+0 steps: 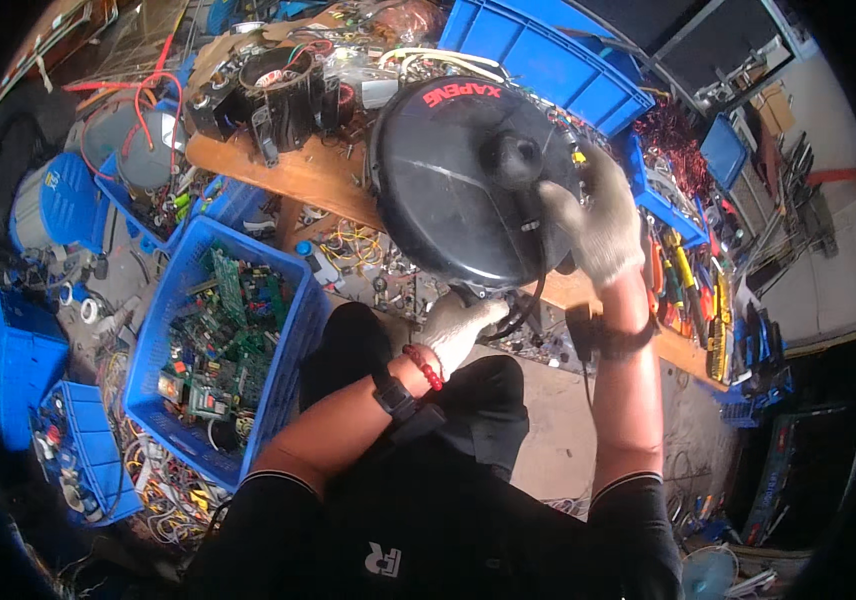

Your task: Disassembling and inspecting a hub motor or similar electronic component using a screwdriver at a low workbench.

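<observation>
A large round black disc-shaped housing [448,200] with a raised knob and red lettering is tilted in front of me, above the bench. A black cable [538,285] hangs from its lower right. My right hand [605,225], in a whitish knit glove, grips the disc's right side, thumb by the knob and the other fingers partly hidden. At the lower rim, my gloved left hand [458,328] is closed on the edge, its thumb along the rim and its fingers mostly out of sight.
Left of my knees stands a blue crate [138,385] of green circuit boards. A wooden bench edge [278,185] runs behind the disc, with a black cylindrical part [283,95] on it. Pliers and screwdrivers [683,275] line the right side. A blue bin [548,65] sits at the back.
</observation>
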The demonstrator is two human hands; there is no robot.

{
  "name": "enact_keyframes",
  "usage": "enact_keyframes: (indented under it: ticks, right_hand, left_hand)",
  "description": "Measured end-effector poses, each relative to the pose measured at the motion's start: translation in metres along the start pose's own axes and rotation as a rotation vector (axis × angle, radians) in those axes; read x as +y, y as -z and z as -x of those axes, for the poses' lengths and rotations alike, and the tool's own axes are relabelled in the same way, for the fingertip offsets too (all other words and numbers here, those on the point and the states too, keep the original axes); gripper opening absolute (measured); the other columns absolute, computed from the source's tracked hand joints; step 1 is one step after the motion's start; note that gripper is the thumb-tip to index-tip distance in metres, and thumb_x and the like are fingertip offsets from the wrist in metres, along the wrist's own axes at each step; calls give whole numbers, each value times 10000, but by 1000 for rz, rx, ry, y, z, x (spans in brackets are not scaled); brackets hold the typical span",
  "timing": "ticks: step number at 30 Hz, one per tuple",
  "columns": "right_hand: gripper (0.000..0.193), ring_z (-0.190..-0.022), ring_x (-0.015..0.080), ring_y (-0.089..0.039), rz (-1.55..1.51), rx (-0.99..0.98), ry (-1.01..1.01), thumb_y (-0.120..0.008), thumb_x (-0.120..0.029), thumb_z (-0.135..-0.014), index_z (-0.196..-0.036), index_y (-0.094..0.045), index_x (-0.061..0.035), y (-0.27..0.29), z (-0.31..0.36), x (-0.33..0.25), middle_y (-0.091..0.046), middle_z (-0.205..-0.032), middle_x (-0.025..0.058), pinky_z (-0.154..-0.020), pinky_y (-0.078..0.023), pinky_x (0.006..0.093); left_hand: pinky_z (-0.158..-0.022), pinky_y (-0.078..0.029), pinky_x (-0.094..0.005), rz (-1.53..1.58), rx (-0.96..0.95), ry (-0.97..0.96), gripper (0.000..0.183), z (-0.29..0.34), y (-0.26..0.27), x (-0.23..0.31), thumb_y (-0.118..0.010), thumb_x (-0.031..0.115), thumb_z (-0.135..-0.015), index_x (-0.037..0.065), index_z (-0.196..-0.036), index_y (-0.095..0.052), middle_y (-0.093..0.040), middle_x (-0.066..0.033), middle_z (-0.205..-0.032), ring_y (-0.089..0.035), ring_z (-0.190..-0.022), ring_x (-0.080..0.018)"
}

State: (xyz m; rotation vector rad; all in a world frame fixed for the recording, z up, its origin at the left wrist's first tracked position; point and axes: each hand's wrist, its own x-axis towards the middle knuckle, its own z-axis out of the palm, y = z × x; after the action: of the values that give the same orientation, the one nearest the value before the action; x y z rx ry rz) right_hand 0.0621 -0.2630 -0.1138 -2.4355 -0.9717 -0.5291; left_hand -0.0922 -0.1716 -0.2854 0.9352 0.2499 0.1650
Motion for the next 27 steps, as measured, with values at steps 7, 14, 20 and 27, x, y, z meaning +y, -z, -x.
enact_keyframes:
  ticks: [7, 14, 20, 27]
  right_hand:
    - [988, -1231, 411, -675, 239, -460, -61, -781, -661, -796, -1537, -478, -83, -26, -58, -36, -694, -1304, 286, -1044, -525, 467]
    - [821, -1052, 447, -731, 300, -408, -66, -735, -709, -792, -1296, -614, -73, -37, -50, -35, -757, -1091, 270, -932, -564, 503]
    - [837, -1094, 450, -716, 252, -390, -99, -744, -716, -788, -1309, -627, -72, -36, -49, -20, -748, -1133, 265, -959, -554, 498]
    - [606, -847, 145, -631, -417, -154, -242, -636, -519, -1031, -1422, -628, -57, -16, -60, 42, -704, -1067, 65, -729, -522, 308]
  left_hand:
    - [-896, -530, -335, -200, -45, 42, 372, -3, 1, -2, -724, 286, -943, 1, -1183, -739, -762, -57, -1110, -683, -1010, -160]
    - [-749, -506, -303, -225, -68, -23, 338, -5, 6, -9, -725, 304, -957, 6, -1116, -744, -723, -15, -934, -637, -826, -112]
    - [-737, -504, -309, -182, -106, 72, 308, -1, 6, 9, -709, 303, -946, 15, -1047, -744, -711, -12, -896, -636, -811, -119]
    - [-936, -519, -344, -351, -107, 21, 469, -5, 12, 18, -713, 365, -965, 0, -1259, -723, -751, -67, -1171, -680, -1036, -177]
